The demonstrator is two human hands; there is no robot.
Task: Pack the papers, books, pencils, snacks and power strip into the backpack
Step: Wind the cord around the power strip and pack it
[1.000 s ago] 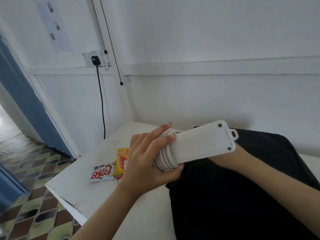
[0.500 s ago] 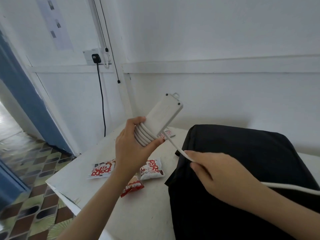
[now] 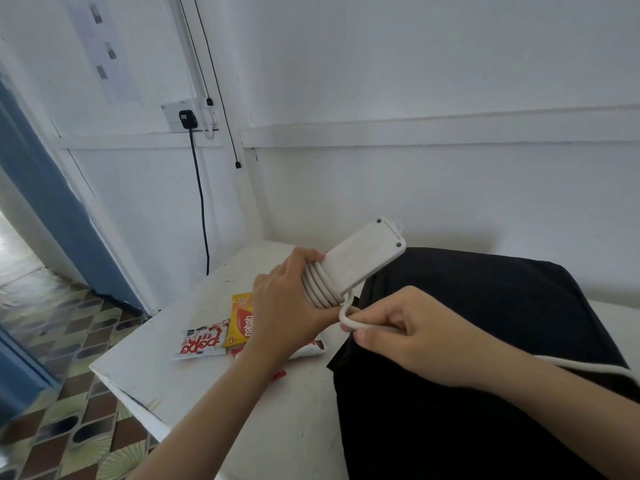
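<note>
Your left hand clamps its fingers round the power strip at its wrapped end; your right hand pinches the loose cord just below those fingers, over the backpack; snacks lie beneath your left wrist

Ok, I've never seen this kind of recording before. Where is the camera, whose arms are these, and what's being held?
There is no machine here. One camera sits on a person's head, looking forward and down, so both arms are the wearer's own. The left hand grips a white power strip with its cord coiled round one end. The right hand pinches the loose stretch of cord. Below lie a white table, snack packets and a black backpack.
</note>
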